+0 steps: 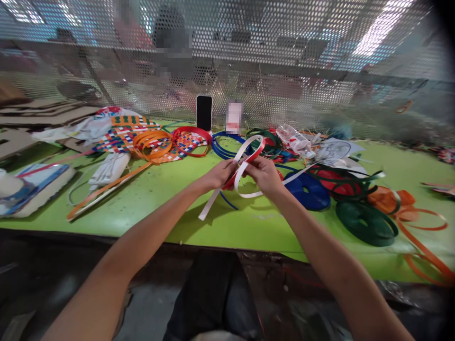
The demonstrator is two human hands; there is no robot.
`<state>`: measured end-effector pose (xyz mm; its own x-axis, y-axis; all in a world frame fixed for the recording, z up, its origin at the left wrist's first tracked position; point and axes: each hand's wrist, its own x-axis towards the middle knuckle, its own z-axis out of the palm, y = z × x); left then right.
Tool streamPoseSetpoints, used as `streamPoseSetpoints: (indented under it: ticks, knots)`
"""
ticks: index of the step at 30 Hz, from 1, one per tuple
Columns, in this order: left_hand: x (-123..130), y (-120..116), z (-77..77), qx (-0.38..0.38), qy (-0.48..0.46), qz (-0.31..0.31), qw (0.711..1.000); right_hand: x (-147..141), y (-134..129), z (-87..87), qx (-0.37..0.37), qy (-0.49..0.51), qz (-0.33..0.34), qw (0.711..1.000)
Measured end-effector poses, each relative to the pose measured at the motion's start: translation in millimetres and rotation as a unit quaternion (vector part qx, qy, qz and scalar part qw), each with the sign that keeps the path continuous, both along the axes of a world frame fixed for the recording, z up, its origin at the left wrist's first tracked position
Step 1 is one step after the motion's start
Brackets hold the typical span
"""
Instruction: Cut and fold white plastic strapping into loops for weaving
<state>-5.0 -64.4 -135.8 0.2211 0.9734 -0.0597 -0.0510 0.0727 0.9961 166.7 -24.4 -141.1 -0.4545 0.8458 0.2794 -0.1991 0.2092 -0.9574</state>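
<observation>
looping mid-frame, white strip [237,179] and red strip [255,153] are pinched by left hand [221,174] and right hand [265,173]; likely light, springy, best held near their crossing, exact contact unclear

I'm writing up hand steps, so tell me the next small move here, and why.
Probably steady the red strip with the left hand while the right hand draws the white loop smaller. The hands pinch close together, the loop bows out wide beside the right hand, and a white tail hangs loose below the left.
</observation>
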Motion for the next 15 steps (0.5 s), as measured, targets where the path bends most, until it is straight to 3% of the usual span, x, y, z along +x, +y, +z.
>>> streamPoseSetpoints:
  ticks: [7, 15]
  knots:
    - [6.0, -5.2, 3.6, -0.066, -0.008, 0.033, 0.997, -18.2, -16.2, -3.5, -0.012, 0.006, -0.015, 1.000]
    - [7.1, -8.3, 4.2, -0.028, -0.025, 0.051, 0.998, -11.9, -15.9, -8.4, 0.097, -0.097, -0.089, 0.987]
